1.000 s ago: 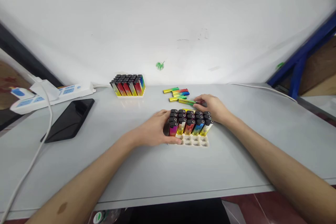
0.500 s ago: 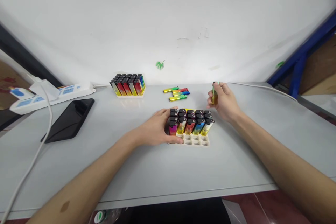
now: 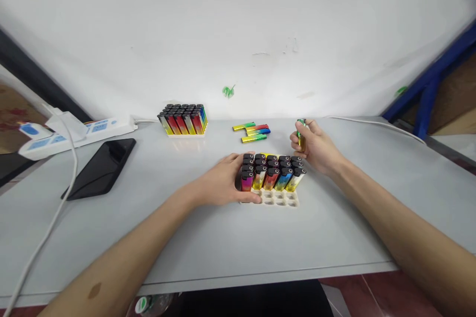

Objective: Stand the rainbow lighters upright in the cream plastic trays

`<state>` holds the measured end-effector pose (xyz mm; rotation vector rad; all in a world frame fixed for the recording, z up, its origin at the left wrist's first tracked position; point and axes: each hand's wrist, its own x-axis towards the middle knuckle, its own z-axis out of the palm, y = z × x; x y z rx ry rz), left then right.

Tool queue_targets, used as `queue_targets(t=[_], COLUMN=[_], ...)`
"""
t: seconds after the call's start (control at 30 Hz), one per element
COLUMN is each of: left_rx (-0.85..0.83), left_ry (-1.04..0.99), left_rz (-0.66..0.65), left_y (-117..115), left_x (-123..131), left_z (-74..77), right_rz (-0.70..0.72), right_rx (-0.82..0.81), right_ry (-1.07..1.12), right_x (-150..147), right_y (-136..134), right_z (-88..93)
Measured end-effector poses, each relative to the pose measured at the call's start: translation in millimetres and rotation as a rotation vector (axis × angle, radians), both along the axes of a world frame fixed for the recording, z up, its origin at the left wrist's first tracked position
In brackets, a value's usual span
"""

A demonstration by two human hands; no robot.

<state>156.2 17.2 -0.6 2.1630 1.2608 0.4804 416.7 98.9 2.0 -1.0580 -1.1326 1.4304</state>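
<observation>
My left hand (image 3: 225,181) grips the left end of a cream tray (image 3: 292,202), its thumb along the front edge and its fingers behind the lighters. Several upright lighters (image 3: 271,178) with black tops fill the tray's back rows; holes show in the front part. Just beyond the tray's right back corner, my right hand (image 3: 316,146) pinches a green and gold lighter (image 3: 302,141), held roughly upright above the table. Several shiny loose lighters (image 3: 255,137) in yellow, green, red and blue lie flat behind the tray.
A second tray packed with lighters (image 3: 184,121) stands at the back left by the white wall. On the left are a black phone (image 3: 100,168), a white power strip (image 3: 100,131) and a white cable (image 3: 55,218). A blue metal frame (image 3: 427,99) rises at the right.
My right hand has turned the green and gold lighter a little and brought it slightly left. My left hand keeps its hold on the tray. The whole view has shifted slightly.
</observation>
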Motion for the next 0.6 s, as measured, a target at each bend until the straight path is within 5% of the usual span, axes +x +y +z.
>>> queue_targets(t=[0.6], left_rx=[0.009], left_ry=[-0.015], left_rz=[-0.014], left_y=[-0.2], left_x=[0.4], left_z=[1.4], right_rz=[-0.034], right_rx=[-0.101], right_ry=[-0.107], right_x=[-2.6], right_y=[-1.2], right_z=[3.7])
